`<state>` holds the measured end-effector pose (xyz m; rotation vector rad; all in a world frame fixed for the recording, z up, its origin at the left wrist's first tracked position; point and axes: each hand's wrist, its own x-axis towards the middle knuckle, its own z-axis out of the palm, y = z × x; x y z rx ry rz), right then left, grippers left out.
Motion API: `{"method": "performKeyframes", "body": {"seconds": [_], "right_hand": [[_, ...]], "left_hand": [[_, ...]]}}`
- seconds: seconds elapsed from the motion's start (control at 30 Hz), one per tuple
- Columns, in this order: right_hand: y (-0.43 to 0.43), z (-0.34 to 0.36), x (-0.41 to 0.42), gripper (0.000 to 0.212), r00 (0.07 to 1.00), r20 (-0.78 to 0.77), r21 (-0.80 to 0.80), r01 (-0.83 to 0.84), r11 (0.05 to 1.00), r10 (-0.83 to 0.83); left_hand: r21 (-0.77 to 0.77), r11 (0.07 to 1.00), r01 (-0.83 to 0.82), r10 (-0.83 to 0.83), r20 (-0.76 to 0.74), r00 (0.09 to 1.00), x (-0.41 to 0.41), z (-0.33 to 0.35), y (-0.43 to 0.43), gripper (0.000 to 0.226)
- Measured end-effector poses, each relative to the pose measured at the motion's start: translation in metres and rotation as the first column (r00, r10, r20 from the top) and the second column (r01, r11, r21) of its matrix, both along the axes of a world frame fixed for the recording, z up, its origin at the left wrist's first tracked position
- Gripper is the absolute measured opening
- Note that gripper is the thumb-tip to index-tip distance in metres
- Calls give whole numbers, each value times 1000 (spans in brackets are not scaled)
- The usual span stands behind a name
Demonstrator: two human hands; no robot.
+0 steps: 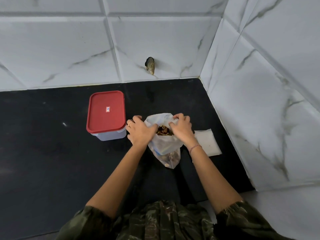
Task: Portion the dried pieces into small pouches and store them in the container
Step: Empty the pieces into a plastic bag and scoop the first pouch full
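A clear plastic bag [164, 148] of brown dried pieces [163, 130] stands on the black counter [52, 153] in the middle. My left hand [140, 130] grips the bag's left rim and my right hand [181, 127] pinches its right rim, holding the mouth apart. To the left stands a clear container [109, 135] with its red lid [106, 111] on. A flat stack of small clear pouches [209, 142] lies on the counter just right of my right wrist.
White marble-patterned tile walls rise behind the counter and along its right side, meeting in a corner at the back right. A small dark object [150, 65] sticks out of the back wall above the counter.
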<state>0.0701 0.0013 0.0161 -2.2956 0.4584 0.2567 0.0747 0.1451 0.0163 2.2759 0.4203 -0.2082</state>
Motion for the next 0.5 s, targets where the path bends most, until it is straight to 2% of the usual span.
{"method": "performKeyframes", "body": {"seconds": [0.07, 0.1, 0.13, 0.2, 0.27, 0.33, 0.4, 0.5], "right_hand": [[8, 6, -18, 45, 989, 148, -349, 28, 937, 26], [12, 9, -27, 50, 978, 205, -410, 67, 909, 20], [13, 9, -34, 54, 974, 226, -394, 86, 915, 5], [11, 7, -45, 58, 985, 167, -246, 84, 966, -43], [10, 2, -54, 59, 994, 69, -77, 87, 993, -82], [10, -4, -60, 60, 983, 5, 160, 180, 971, -183], [15, -10, -65, 64, 928, -115, 417, 370, 830, -355], [20, -17, -68, 66, 790, -358, 608, 601, 518, -497]], "left_hand": [[42, 999, -7, 1, 130, 992, -16, -1, -2, 68], [-11, 1000, 7, -6, 133, 991, -21, -4, -3, 66], [-87, 996, 18, -9, 109, 994, -26, -6, -4, 61], [-265, 964, -21, 23, 2, 1000, -32, -12, -5, 49], [-426, 893, -145, 87, -153, 984, -36, -14, -5, 39], [-524, 815, -248, 115, -273, 955, -43, -18, -8, 32], [-574, 757, -312, 145, -318, 937, -51, -24, -11, 29], [-623, 668, -406, 198, -378, 905, -61, -35, -14, 29]]}}
